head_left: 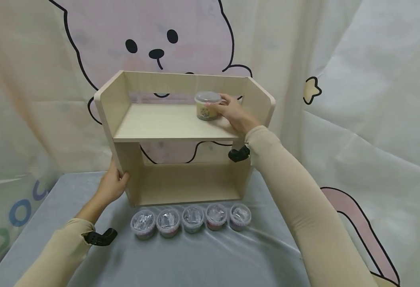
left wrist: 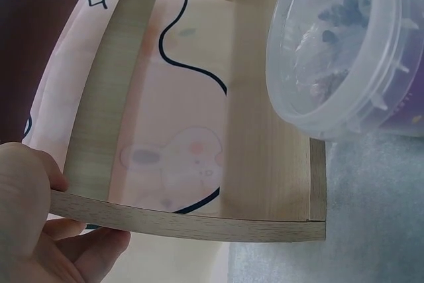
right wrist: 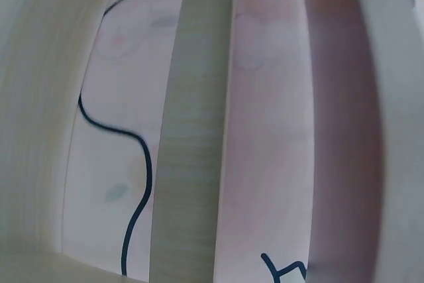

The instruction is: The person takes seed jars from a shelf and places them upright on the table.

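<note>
My right hand (head_left: 233, 111) grips a small round lidded tub (head_left: 205, 109) with a yellow label, low over the upper board (head_left: 159, 121) of a pale wooden two-tier shelf (head_left: 106, 105). The tub is towards the right half of that board. With thumb and fingers on either side of the edge, my left hand (head_left: 114, 184) holds the shelf's left side panel (left wrist: 192, 223). Neither the right hand nor its tub shows in the right wrist view, which looks into the shelf's lower space past a back slat (right wrist: 192, 124).
Several clear lidded tubs (head_left: 193, 219) stand in a row in front of the shelf; one tub (left wrist: 331, 51) looms close in the left wrist view. A grey-blue cloth (head_left: 181, 263) covers the table. Behind hangs a pale curtain (head_left: 274, 48) with cartoon prints.
</note>
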A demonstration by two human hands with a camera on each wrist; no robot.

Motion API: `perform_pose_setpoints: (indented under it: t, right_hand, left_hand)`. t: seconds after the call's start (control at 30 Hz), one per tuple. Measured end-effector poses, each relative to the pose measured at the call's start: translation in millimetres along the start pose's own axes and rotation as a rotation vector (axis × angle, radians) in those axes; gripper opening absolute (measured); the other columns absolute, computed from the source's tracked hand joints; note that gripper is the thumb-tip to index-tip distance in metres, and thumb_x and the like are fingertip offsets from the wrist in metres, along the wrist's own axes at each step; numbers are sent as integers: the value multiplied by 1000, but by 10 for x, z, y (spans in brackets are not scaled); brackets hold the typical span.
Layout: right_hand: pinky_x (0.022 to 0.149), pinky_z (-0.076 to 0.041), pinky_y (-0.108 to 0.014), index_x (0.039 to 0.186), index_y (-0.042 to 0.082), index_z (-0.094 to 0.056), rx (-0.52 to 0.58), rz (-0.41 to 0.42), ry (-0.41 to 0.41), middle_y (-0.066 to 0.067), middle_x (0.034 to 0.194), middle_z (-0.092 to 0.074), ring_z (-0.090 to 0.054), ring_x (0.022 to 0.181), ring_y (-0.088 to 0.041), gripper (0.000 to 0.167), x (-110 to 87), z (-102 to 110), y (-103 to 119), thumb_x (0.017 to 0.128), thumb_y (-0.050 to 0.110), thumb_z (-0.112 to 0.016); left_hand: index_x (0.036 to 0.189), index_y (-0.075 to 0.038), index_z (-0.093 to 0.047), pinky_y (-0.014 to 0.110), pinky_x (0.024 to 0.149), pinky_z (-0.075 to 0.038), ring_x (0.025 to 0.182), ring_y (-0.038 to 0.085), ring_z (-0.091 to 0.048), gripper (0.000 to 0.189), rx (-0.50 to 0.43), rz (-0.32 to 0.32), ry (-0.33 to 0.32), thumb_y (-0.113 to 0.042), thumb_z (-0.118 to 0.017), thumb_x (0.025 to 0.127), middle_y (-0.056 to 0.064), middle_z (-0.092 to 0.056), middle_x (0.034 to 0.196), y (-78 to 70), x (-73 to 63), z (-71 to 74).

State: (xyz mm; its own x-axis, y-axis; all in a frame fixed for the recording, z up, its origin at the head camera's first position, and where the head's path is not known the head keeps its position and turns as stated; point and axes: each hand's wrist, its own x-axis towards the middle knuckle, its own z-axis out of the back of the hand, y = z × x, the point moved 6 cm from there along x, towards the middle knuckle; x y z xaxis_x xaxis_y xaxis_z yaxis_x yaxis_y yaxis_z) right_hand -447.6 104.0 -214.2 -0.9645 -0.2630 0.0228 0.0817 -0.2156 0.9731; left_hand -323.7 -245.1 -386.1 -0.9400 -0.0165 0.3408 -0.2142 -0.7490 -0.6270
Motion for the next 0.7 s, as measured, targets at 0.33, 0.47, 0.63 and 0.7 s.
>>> perform_pose_setpoints:
  t: [0.33,0.47,0.63,0.7]
  right_hand:
    - [122,-33,-38,160,12,-26,154,55,131,-13,163,-32,-36,151,-27,66,-337,47,73,102,21,-58]
    - [123,-31,-42,160,9,-23,184,145,214,-15,163,-30,-34,151,-31,63,-496,12,207,104,15,-51]
    - [124,-28,-47,160,7,-23,189,236,286,-15,161,-30,-34,150,-34,62,-717,74,312,102,13,-46]
    - [124,-28,-46,159,8,-24,178,252,296,-14,160,-31,-34,149,-33,64,-792,115,318,101,16,-50]
  left_hand:
    - [157,-5,-11,60,75,-51,92,49,-65,70,4,-5,10,-14,-48,99,37,-65,105,-10,-30,-53]
    - [156,-4,-11,62,77,-50,94,51,-65,69,4,-11,5,-13,-48,99,38,-65,107,-7,-28,-24]
    - [158,-5,-6,63,78,-50,99,55,-64,72,4,-15,3,-13,-47,99,42,-62,113,-11,-23,8]
    - [159,-6,-5,63,77,-50,99,55,-64,74,1,-15,6,-13,-47,99,42,-61,114,-11,-25,18]
